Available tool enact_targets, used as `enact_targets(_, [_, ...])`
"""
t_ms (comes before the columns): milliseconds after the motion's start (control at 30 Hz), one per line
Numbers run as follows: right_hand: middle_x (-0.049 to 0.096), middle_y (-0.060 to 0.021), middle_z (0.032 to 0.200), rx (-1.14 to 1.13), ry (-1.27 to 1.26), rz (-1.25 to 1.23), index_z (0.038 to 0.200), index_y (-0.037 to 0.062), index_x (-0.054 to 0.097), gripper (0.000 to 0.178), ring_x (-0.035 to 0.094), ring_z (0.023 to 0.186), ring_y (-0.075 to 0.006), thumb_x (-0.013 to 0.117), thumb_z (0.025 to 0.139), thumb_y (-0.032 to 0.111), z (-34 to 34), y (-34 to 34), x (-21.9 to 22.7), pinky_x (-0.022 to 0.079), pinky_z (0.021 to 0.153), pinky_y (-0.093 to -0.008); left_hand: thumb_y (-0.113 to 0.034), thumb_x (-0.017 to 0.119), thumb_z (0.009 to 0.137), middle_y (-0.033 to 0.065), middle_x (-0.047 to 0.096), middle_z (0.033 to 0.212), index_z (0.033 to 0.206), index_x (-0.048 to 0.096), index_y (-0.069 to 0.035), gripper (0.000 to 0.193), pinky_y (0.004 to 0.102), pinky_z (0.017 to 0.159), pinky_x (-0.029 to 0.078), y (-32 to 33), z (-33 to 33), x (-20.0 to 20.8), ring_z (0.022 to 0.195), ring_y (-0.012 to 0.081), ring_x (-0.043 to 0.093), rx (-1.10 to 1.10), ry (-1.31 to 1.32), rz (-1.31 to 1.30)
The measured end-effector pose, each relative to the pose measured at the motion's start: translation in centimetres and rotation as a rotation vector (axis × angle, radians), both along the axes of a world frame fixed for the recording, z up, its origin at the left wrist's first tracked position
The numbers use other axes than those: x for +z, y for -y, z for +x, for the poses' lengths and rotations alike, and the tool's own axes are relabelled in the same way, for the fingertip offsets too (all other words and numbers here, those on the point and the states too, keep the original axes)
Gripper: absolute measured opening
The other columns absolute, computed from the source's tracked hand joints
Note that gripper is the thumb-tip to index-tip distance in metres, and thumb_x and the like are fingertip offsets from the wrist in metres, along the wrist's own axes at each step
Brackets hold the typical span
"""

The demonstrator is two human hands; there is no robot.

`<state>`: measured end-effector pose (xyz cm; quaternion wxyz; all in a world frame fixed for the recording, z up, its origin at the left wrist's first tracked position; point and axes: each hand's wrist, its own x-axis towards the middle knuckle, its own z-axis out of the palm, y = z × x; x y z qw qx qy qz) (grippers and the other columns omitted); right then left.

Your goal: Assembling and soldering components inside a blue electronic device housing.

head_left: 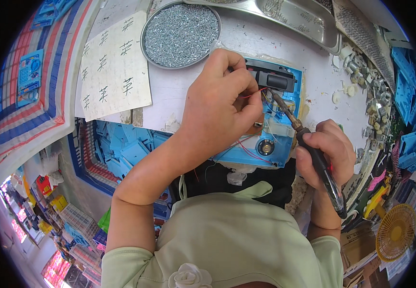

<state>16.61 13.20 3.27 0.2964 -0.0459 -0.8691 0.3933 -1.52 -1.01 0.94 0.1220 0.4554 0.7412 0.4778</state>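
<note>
right hand [327,149] fingers grip soldering iron [313,153] — tip up-left | left hand [217,103] pinches red wire [252,94] — blue casing [270,125]

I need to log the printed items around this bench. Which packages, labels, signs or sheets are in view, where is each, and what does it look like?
White paper sheet: on the bench, upper left, rectangular, rows of dark handwritten marks.
Blue carded packages: far left on the striped cloth, flat rectangles, blue.
Pink tag: right edge, small, bright pink.
Cardboard boxes: lower right, brown, beside a yellow fan.
No screens visible.

The left hand [220,98] is bent down at the wrist with fingers pinched together; the right hand [325,151] is closed in a fist grip.
</note>
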Motion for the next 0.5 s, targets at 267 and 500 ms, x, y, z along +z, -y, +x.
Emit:
enact_targets(267, [0.052,-0.0032,0.061,0.057,-0.011,0.077,0.097,0.0038,0.069,0.030,0.046,0.051,-0.0212,0.083,0.071,0.000,0.00,-0.41,-0.01,0.036,0.052,-0.0331,0.001,0.074,0.080,0.0082,0.053,0.100,0.085,0.067,0.001,0.008,0.0244,0.063,0.051,-0.06,0.16,-0.08,0.077,0.0128,0.058,0.010,0.044,0.013])
enact_targets(500, [0.056,-0.0045,0.063,0.039,-0.022,0.042,0.097,0.0042,0.069,0.031,0.048,0.052,-0.0213,0.083,0.070,0.000,0.05,-0.56,0.10,0.036,0.052,-0.0330,0.002,0.074,0.080,0.0079,0.053,0.100,0.084,0.067,0.001,0.009,0.0246,0.064,0.051,-0.11,0.19,-0.04,0.077,0.0129,0.058,0.015,0.042,0.008])
